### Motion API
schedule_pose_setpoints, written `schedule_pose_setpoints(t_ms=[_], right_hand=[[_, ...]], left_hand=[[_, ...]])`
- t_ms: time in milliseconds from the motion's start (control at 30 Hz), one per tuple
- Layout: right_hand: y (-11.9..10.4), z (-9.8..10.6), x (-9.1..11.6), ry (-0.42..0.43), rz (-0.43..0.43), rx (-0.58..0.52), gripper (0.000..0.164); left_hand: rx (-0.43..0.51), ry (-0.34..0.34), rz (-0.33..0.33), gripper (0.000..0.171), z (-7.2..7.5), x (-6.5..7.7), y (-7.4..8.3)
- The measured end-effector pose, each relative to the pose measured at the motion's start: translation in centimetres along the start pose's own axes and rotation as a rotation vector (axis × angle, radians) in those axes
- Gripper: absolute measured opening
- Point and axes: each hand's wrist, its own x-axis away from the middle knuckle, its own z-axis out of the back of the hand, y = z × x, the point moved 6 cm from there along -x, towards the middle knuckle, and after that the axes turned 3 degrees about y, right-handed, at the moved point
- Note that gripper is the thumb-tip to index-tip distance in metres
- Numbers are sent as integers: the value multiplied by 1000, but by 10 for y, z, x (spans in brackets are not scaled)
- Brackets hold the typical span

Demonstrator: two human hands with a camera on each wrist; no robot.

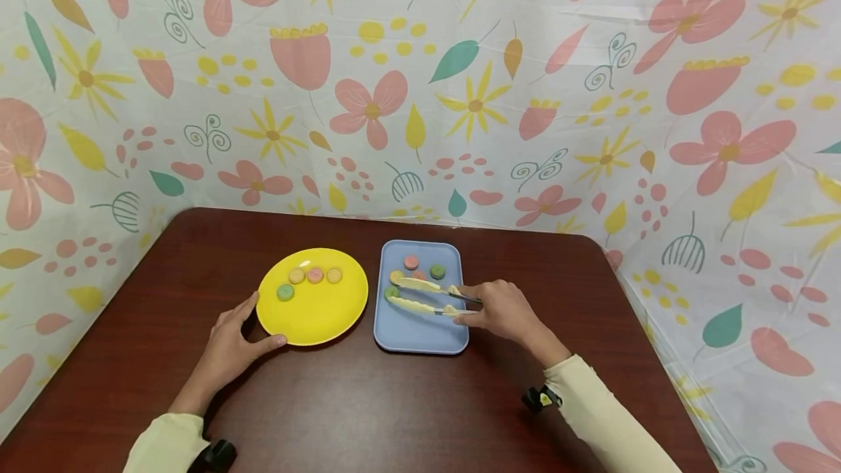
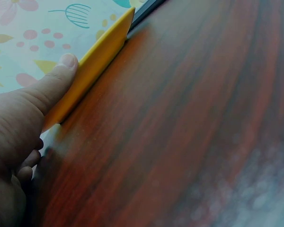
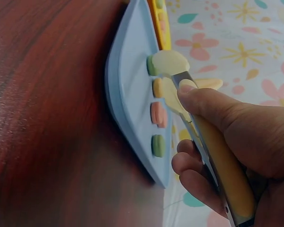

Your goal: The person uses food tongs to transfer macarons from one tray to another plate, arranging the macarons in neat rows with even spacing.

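Note:
My left hand (image 1: 226, 345) holds the rim of a round yellow plate (image 1: 315, 323), thumb at the front edge and fingers at the left side. In the left wrist view the thumb lies over the plate's edge. Several toy-like macarons, including a pink macaron (image 1: 315, 276) and a green macaron (image 1: 285, 292), lie on this plate. My right hand (image 1: 502, 310) grips tongs (image 3: 210, 156) with cream tips, spread apart over a blue tray (image 1: 420, 338). One tip is by a yellow macaron (image 1: 396, 278), the other by a green macaron (image 1: 390, 293); contact is hard to tell.
Farther back on the tray sit another pink macaron (image 1: 411, 262) and green macaron (image 1: 437, 271). The plate and tray stand side by side on a dark wooden table (image 1: 342, 407). A flower-patterned curtain (image 1: 420, 93) hangs behind the table.

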Motion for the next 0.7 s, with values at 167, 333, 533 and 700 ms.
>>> schedule_pose_setpoints(t_ms=[167, 333, 533, 700], right_hand=[[3, -7, 0, 1, 0, -9, 58], [5, -12, -1, -1, -1, -20, 57], [5, -15, -2, -4, -10, -32, 55], [5, -15, -2, -3, -10, -34, 55]], left_hand=[[-3, 4, 0, 115, 0, 1, 1], [1, 10, -3, 115, 0, 2, 1], [4, 16, -7, 114, 0, 2, 0], [3, 17, -7, 114, 0, 2, 1]])
